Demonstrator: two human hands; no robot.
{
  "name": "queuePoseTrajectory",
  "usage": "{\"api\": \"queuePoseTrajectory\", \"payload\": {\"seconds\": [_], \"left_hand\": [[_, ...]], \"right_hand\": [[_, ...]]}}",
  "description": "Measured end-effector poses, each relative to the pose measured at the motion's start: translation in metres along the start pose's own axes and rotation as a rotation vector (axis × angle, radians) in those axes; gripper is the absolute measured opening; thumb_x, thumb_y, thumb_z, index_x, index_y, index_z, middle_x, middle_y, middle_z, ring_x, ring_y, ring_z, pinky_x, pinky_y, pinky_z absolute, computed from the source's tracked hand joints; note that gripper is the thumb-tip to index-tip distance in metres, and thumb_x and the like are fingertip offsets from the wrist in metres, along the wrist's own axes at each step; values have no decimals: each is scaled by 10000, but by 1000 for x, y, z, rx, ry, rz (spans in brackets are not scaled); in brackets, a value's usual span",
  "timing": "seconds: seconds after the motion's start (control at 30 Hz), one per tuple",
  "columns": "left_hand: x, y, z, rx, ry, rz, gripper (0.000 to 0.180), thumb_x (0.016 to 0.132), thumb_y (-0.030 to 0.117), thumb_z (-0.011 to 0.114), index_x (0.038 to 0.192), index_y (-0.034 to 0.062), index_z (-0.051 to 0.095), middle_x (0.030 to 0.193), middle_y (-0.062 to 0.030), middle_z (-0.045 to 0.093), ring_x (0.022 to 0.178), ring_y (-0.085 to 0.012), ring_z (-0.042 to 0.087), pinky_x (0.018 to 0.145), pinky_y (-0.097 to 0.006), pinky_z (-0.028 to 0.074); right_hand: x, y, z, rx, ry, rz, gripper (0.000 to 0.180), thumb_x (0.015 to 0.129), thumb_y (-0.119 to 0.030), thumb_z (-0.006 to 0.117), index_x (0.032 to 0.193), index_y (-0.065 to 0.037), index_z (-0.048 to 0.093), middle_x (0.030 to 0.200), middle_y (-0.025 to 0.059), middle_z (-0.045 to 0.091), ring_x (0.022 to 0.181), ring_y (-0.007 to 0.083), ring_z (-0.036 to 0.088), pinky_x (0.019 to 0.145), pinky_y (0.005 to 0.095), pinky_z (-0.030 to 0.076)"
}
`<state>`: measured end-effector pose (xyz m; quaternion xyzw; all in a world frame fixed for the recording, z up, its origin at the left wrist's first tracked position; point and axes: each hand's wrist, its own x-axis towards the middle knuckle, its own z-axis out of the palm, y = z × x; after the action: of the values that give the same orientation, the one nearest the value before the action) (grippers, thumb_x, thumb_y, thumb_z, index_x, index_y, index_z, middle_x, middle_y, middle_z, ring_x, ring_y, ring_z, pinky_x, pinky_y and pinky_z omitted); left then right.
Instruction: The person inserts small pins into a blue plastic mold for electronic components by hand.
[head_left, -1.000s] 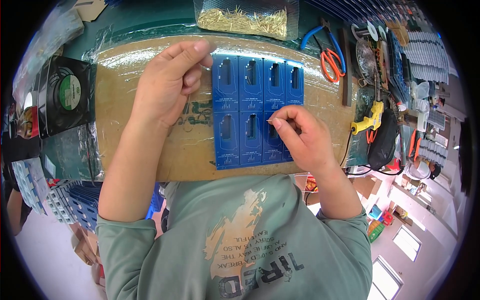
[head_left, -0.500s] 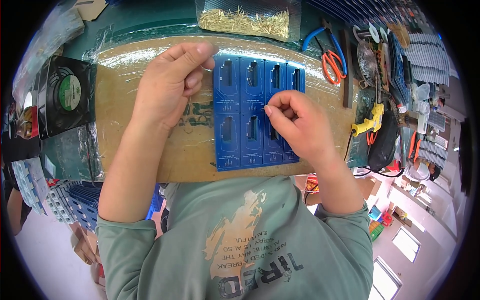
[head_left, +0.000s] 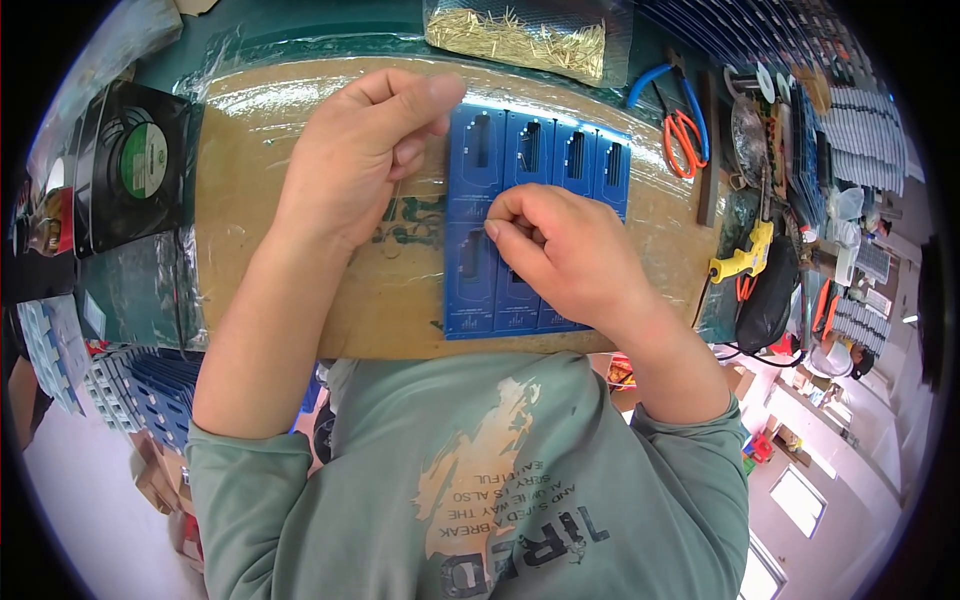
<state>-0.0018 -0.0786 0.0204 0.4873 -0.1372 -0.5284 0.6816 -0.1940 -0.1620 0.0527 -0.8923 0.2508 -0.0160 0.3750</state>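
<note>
A blue circuit board panel (head_left: 470, 300), divided into sections with long slots, lies flat on the brown work mat. Over its middle, my right hand (head_left: 570, 250) is closed, thumb and forefinger pinched together near the boundary between the two rows. Whatever it pinches is too small to make out. My left hand (head_left: 365, 150) is raised beside the panel's far left corner, thumb and fingers pressed together; what they hold, if anything, cannot be seen. Part of the panel's near row is hidden under my right hand.
A clear tray (head_left: 520, 40) of thin gold-coloured pins sits at the back. To the right are blue-handled pliers (head_left: 695, 110), an orange-handled tool (head_left: 682, 145), a dark bar (head_left: 708, 165) and a yellow-handled soldering tool (head_left: 742, 258). A black fan (head_left: 130, 165) stands left.
My right hand has shifted left over the panel, toward the boundary between its rows. My left hand stays raised and pinched. The whole view has shifted slightly.
</note>
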Motion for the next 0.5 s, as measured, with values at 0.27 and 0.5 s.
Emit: {"api": "queuePoseTrajectory", "payload": {"seconds": [0.27,0.5], "left_hand": [[-2,2,0,4,-21,9,210,890,222,734,853,48,622,746,12,578,583,-27,401,498,-190,288],[-2,0,-1,1,-33,13,184,920,205,700,850,53,624,779,7,592,595,-29,402,504,-195,282]], "right_hand": [[3,-7,1,-21,-41,97,126,878,-203,646,909,-81,636,870,121,686,784,352,656,658,435,522],[1,-5,6,-120,17,-15,102,862,-149,696,900,-63,656,789,77,657,668,234,643,592,330,501]]}}
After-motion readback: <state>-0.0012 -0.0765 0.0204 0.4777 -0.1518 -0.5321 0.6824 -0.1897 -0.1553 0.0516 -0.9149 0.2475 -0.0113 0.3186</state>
